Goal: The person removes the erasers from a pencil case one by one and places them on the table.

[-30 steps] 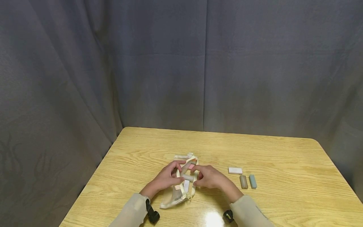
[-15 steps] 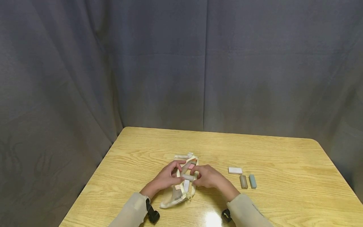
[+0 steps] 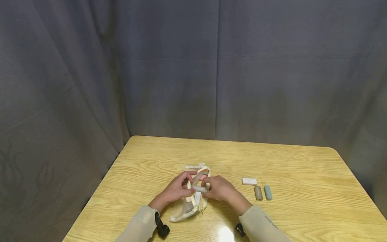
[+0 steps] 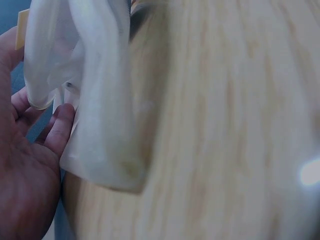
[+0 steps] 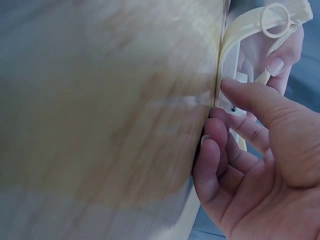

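Note:
A translucent mesh zipper pouch (image 3: 182,211) lies on the table with its cream-edged mouth spread. My left hand (image 3: 178,188) holds the left rim, thumb and fingers bent around it; in the left wrist view the fingers touch the mesh. My right hand (image 3: 219,189) grips the opposite rim, thumb tip against the zipper edge in the right wrist view. Between the hands, inside the mouth, lies a whitish cylindrical piece (image 3: 199,189). Also in the pouch are a white block (image 3: 198,197) and a pink block (image 3: 203,176). A ring pull (image 5: 275,20) hangs at the zipper's end.
Right of the hands, a white block (image 3: 249,181), a grey-brown block (image 3: 258,193) and a blue block (image 3: 267,192) lie on the wooden table (image 3: 290,168). Dark curtains (image 3: 272,74) hang behind it and at the left.
My right hand has shifted slightly left, its fingers a little further over the pouch's mouth. The left hand keeps its hold. The loose blocks stay where they lie.

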{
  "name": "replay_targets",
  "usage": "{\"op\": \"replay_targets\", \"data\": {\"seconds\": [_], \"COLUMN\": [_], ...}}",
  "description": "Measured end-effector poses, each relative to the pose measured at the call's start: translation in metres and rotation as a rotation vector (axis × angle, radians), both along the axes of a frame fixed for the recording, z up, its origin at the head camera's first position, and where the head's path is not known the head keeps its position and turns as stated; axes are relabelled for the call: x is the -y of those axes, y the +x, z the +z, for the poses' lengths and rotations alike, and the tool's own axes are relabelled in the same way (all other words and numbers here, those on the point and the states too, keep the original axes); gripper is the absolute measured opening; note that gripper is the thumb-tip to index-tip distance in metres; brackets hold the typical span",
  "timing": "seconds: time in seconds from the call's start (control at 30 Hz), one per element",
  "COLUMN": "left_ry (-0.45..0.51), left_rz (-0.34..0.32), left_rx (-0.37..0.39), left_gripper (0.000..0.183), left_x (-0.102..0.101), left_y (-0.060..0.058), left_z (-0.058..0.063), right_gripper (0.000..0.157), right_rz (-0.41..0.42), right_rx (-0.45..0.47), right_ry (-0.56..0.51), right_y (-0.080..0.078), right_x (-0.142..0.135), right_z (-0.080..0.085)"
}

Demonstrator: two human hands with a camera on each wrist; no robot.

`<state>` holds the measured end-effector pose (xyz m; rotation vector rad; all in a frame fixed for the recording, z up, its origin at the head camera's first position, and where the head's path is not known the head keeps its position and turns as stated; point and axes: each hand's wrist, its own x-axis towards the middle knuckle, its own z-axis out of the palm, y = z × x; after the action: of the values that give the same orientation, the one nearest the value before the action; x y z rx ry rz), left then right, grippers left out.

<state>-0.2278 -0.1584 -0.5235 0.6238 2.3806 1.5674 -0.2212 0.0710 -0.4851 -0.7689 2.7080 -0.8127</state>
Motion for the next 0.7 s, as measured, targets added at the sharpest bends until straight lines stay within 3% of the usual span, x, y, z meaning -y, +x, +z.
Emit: {"op": "replay_targets", "data": {"seconds": [0.43, 0.7], "left_ry": [0.006, 0.004], "left_rz": [-0.008, -0.007], "left_rx": [-0.008, 0.000], "left_gripper": [0.025, 0.026], "left_x": [0.0000, 0.0007], "left_y": [-0.0005, -0.0001], "left_z": [-0.0012, -0.0011], "right_gripper": [0.017, 0.013], "right_rz": [-0.011, -0.047], "right_rx": [-0.053, -0.016], "right_ry": [-0.040, -0.077], "right_y": [0.0000, 0.0009], "right_x": [-0.0008, -0.0063], "right_z": [-0.0031, -0.0007]}}
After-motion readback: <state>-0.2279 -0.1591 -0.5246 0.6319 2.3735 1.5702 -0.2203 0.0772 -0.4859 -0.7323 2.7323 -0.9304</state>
